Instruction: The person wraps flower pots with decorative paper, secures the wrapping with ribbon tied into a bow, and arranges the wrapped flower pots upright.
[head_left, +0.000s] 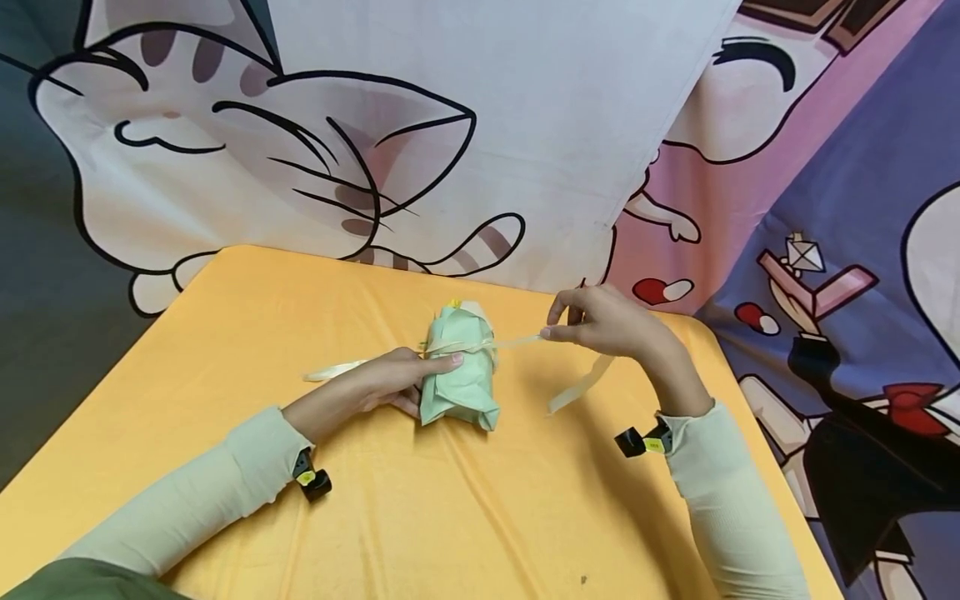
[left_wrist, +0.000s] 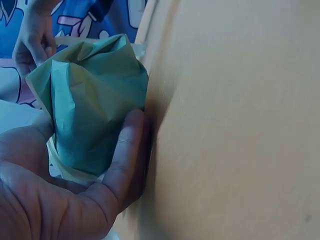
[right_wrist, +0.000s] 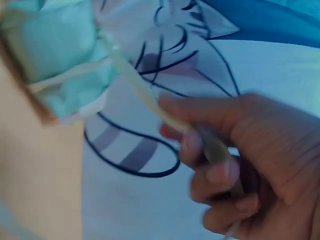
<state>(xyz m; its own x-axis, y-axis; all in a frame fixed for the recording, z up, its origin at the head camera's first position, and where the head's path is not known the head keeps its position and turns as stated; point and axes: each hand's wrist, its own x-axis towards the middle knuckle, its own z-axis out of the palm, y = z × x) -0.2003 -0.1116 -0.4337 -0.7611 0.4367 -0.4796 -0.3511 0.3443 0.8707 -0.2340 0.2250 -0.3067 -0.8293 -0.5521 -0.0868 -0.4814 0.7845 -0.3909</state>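
A bundle wrapped in pale green paper rests on the yellow-covered table, a bit of yellow showing at its far end. My left hand grips it from the left, thumb on top and fingers against its side; in the left wrist view the folded paper end faces the camera. A cream ribbon goes round the bundle's middle. To the right of the bundle, my right hand pinches that ribbon and draws it out above the table. In the right wrist view the ribbon runs between thumb and curled fingers.
The yellow tablecloth covers the table. One ribbon tail lies left of the bundle; another tail hangs below my right hand. A cartoon-printed cloth stands behind the table and along its right side.
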